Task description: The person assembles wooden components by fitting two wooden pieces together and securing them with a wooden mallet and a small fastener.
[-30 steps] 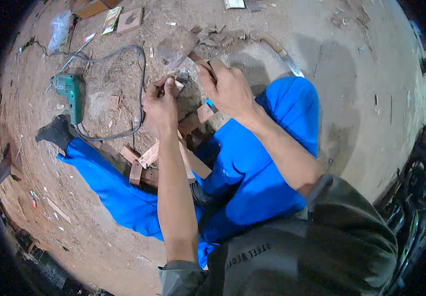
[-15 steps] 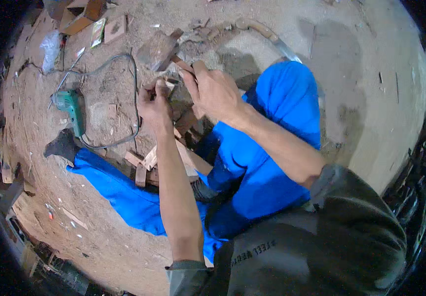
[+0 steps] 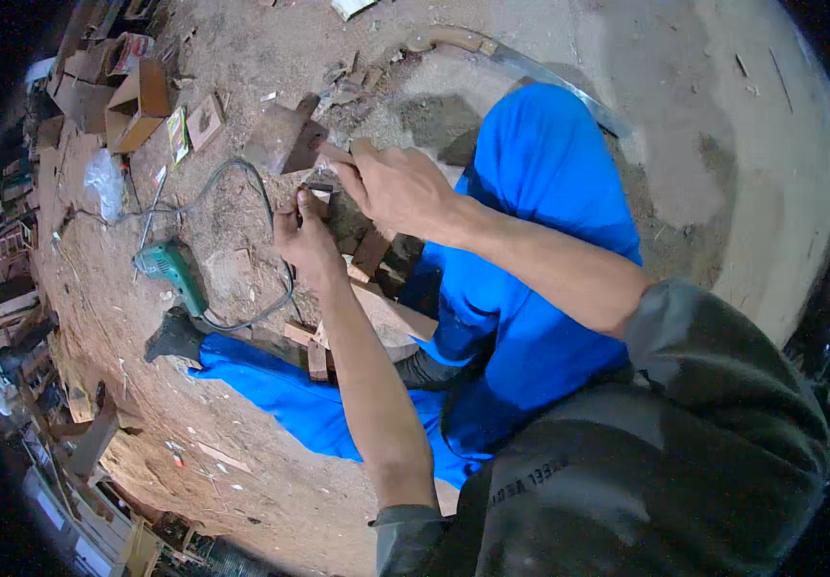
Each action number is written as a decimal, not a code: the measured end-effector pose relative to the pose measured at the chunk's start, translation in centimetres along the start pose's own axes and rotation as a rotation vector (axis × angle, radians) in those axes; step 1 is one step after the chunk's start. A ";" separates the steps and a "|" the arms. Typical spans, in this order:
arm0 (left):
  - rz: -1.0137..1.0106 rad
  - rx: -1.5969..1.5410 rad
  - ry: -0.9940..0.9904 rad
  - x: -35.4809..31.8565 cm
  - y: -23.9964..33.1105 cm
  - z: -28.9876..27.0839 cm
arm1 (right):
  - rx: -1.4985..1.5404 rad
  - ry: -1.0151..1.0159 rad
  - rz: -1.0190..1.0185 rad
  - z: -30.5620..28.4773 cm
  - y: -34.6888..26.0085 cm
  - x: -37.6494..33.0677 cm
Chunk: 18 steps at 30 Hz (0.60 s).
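My right hand [image 3: 410, 192] is closed round the handle of a wooden mallet [image 3: 285, 140]. The blocky mallet head, slightly blurred, is just beyond my left hand [image 3: 307, 236]. My left fingers are pinched together by a small dark piece [image 3: 321, 188], too little of which shows to name. Pale and brown wood pieces [image 3: 371, 255] lie below and between my hands, partly covered by the left forearm. A longer pale board [image 3: 391, 310] rests by my bent leg.
A green power drill [image 3: 173, 274] with a looping grey cord [image 3: 259, 178] lies at left. Beyond my raised knee is a handsaw [image 3: 530, 72]. Cardboard boxes [image 3: 136, 106] and a clear plastic bag [image 3: 104, 183] lie far left. Wood scraps litter the floor.
The view has turned, so the drill and boxes appear lower and farther right. The mallet head has shifted slightly left relative to my left hand; both hands keep their grips.
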<state>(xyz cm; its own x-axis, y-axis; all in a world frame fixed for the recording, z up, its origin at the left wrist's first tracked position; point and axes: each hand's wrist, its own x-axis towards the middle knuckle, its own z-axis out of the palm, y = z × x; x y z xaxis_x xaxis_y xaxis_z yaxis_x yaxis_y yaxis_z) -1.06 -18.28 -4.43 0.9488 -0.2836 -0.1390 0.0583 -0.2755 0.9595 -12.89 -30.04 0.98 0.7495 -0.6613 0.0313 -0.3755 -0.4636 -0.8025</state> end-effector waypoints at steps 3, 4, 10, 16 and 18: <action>-0.007 0.015 -0.042 0.4 -0.8 -0.2 | -0.005 -0.071 0.052 0.6 0.7 -0.2; -0.033 0.080 -0.076 0.8 -0.7 -1.1 | -0.011 -0.067 0.078 0.7 0.6 0.2; 0.063 0.263 -0.144 1.2 -0.1 -2.1 | 0.166 0.066 0.125 -1.0 0.0 0.0; 0.395 0.774 -0.297 0.0 1.2 -3.5 | 0.192 0.050 0.145 -1.9 0.2 -0.4; 0.361 0.795 -0.318 -0.1 1.5 -3.6 | 0.186 0.078 0.076 -1.9 0.4 -0.6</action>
<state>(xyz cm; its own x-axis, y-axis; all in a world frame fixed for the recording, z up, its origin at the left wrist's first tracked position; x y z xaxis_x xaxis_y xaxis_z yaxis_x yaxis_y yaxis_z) 0.04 -15.31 -2.06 0.7313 -0.6810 -0.0384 -0.5656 -0.6369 0.5239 -14.51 -30.98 1.82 0.6756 -0.7372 0.0073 -0.3163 -0.2988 -0.9004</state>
